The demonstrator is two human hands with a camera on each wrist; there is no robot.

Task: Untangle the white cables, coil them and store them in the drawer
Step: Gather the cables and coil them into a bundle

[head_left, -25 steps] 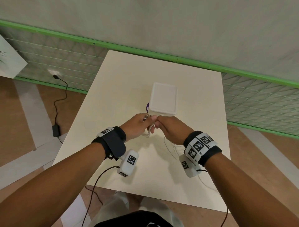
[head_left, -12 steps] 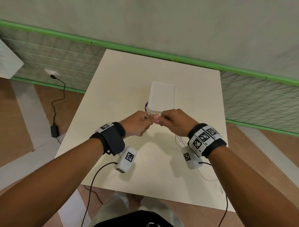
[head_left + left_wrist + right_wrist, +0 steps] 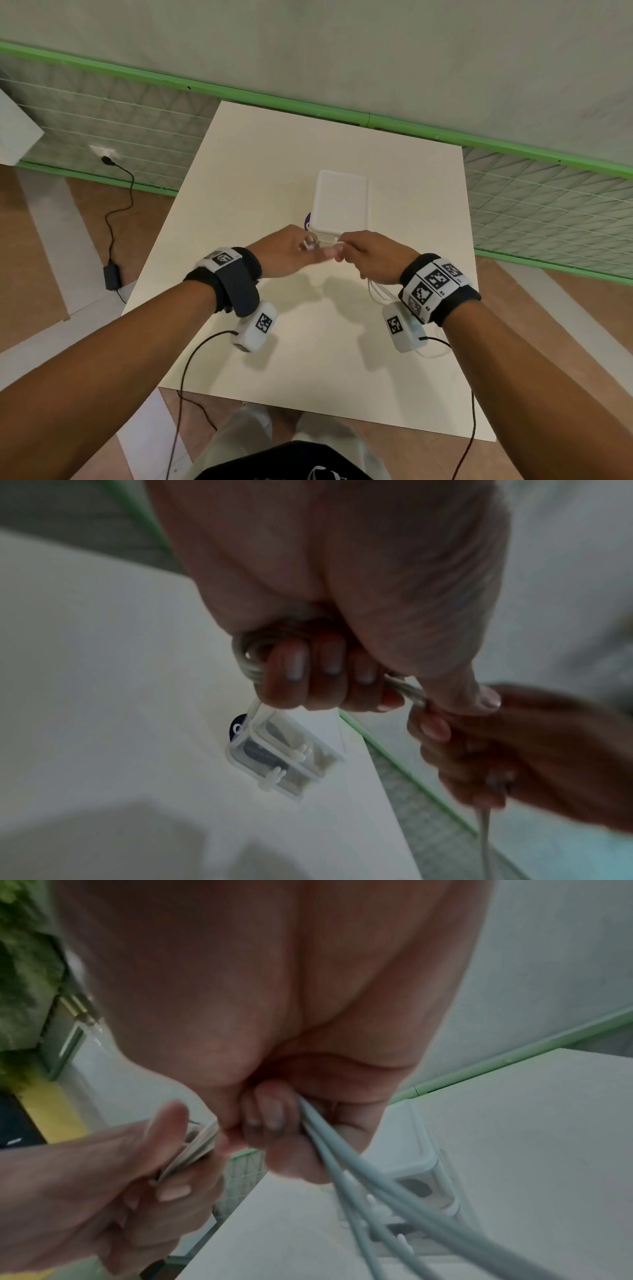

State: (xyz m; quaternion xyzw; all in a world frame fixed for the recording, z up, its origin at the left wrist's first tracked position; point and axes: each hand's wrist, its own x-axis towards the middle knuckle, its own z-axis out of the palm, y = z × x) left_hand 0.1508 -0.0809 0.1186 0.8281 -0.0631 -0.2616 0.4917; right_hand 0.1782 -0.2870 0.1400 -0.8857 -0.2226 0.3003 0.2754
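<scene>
Above the pale cream rectangular table [image 3: 260, 192], both hands meet just in front of the small white plastic drawer box [image 3: 340, 202]. The left hand [image 3: 286, 251] curls its fingers [image 3: 296, 674] round a coiled bundle of thin white cables [image 3: 248, 658] — a plug end sticks up from the fist. The right hand [image 3: 371, 255] pinches the same cables close to the left thumb, and loose strands [image 3: 346, 1175] trail down from it towards the tabletop. Beside the box lies a purple round object [image 3: 307, 222], mostly hidden.
</scene>
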